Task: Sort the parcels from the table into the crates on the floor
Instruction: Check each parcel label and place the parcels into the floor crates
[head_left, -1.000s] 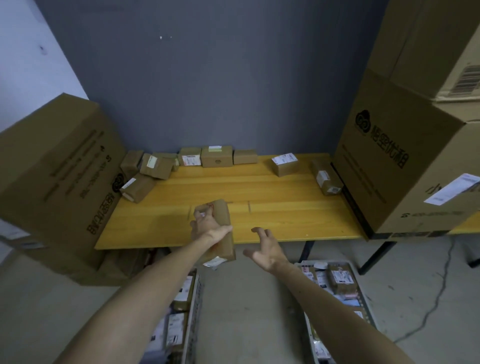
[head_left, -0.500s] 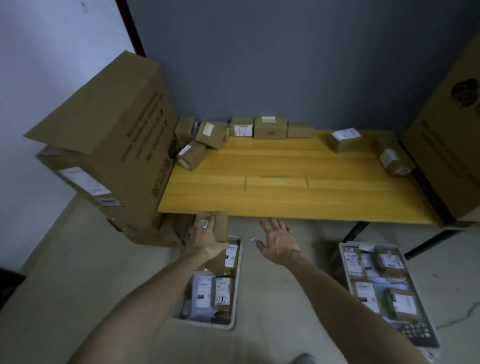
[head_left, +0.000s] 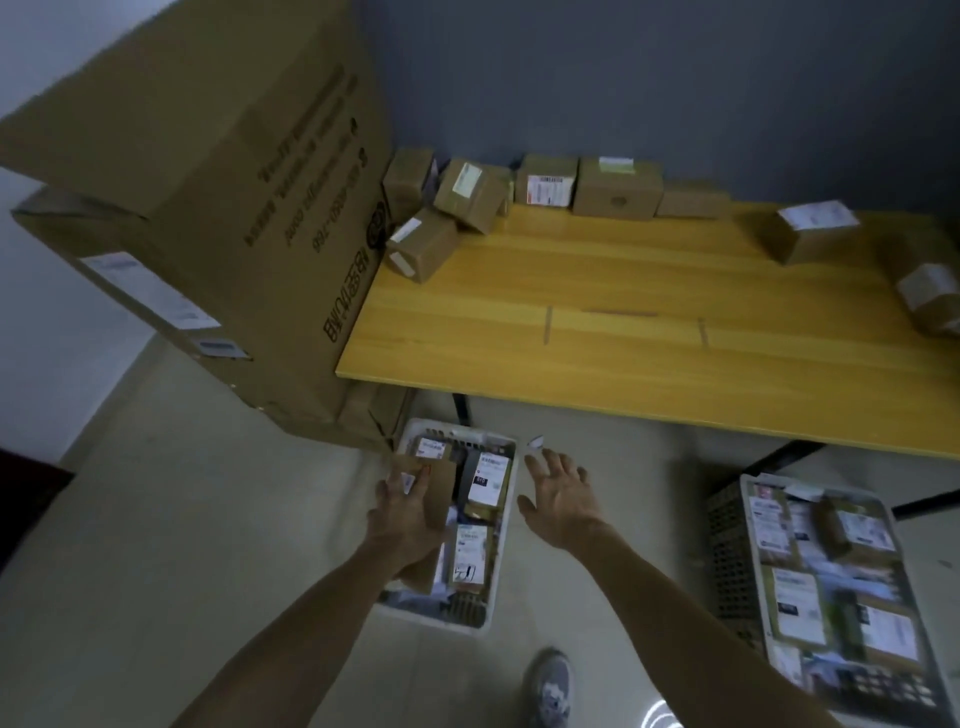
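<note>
Parcel (head_left: 441, 493) has come down to hang right over the white crate (head_left: 441, 622), left hand (head_left: 400, 519) wrapped round it, right hand (head_left: 561, 501) spread and empty just beside the crate; drop into it looks like next step.

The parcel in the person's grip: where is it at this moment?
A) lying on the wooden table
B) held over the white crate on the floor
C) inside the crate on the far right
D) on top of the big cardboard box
B: the left grip holds the parcel over the white crate on the floor, well off the table.
</note>
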